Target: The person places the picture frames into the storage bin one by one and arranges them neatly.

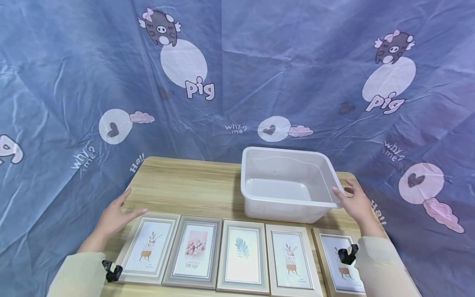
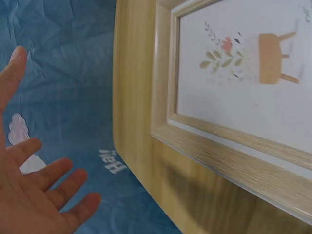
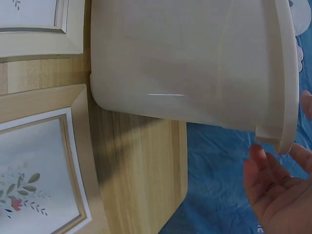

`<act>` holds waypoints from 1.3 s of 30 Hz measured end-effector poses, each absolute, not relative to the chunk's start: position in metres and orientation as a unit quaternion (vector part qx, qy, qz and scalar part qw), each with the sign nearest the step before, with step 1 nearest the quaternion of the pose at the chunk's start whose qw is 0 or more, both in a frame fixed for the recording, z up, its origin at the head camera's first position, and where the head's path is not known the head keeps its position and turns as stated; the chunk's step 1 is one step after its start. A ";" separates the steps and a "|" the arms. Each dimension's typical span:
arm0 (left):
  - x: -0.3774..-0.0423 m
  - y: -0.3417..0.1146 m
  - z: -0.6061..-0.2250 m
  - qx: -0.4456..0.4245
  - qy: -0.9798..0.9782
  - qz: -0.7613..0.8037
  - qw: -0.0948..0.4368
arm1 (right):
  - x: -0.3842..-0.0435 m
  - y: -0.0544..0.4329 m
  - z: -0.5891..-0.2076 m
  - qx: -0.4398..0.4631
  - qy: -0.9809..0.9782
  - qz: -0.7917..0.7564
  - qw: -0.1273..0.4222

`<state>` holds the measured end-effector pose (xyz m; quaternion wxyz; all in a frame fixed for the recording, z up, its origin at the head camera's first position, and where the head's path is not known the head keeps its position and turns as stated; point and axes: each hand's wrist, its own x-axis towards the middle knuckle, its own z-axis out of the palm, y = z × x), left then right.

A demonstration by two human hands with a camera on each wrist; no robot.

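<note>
White in the head view, a plastic tub (image 1: 285,210) sits toward the far right corner of the desk (image 1: 193,181), beyond five picture frames (image 1: 243,260) along the near edge. Left wrist view: the left hand (image 2: 41,190) spreads wide by the left edge, holding nothing. Right wrist view: the right hand (image 3: 282,195) straddles the tub's rim (image 3: 288,97), though I cannot tell whether it grips; positioning the tub seems the step in hand, the next move calling for a firm hold or clean release.

light wooden table (image 1: 185,181): bounded behind, left and right by a blue printed fabric backdrop (image 1: 256,29).
five rectangular beige and grey picture frames (image 1: 243,264): on the table's near part, in a left-to-right row.
white rectangular plastic tub (image 1: 282,210): on the table, behind the row's right half.
</note>
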<state>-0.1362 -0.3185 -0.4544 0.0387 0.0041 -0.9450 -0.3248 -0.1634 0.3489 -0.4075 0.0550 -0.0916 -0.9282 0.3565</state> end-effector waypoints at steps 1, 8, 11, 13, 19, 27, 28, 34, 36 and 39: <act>-0.135 -0.320 -0.456 0.008 -0.943 -0.332 0.029 | -0.163 0.349 -0.408 -0.093 -0.924 0.366 0.054; -0.131 -0.333 -0.468 0.021 -0.926 -0.377 -0.022 | -0.163 0.353 -0.412 -0.123 -0.885 0.448 0.042; -0.128 -0.336 -0.473 0.021 -0.919 -0.392 -0.038 | -0.162 0.354 -0.413 -0.134 -0.870 0.473 0.034; -0.127 -0.339 -0.477 0.021 -0.916 -0.398 -0.050 | -0.162 0.355 -0.415 -0.139 -0.860 0.491 0.029; -0.126 -0.346 -0.489 0.023 -0.902 -0.425 -0.067 | -0.162 0.359 -0.420 -0.145 -0.827 0.543 0.024; -0.126 -0.354 -0.511 0.038 -0.864 -0.496 -0.078 | -0.159 0.363 -0.423 -0.154 -0.744 0.650 0.027; -0.126 -0.354 -0.513 0.040 -0.862 -0.500 -0.079 | -0.159 0.363 -0.424 -0.153 -0.737 0.658 0.028; -0.127 -0.355 -0.525 0.046 -0.860 -0.503 -0.069 | -0.159 0.363 -0.424 -0.147 -0.715 0.683 0.027; -0.128 -0.356 -0.528 0.046 -0.862 -0.500 -0.066 | -0.159 0.363 -0.424 -0.145 -0.704 0.695 0.025; -0.129 -0.355 -0.532 0.052 -0.863 -0.498 -0.065 | -0.159 0.364 -0.424 -0.135 -0.682 0.718 0.023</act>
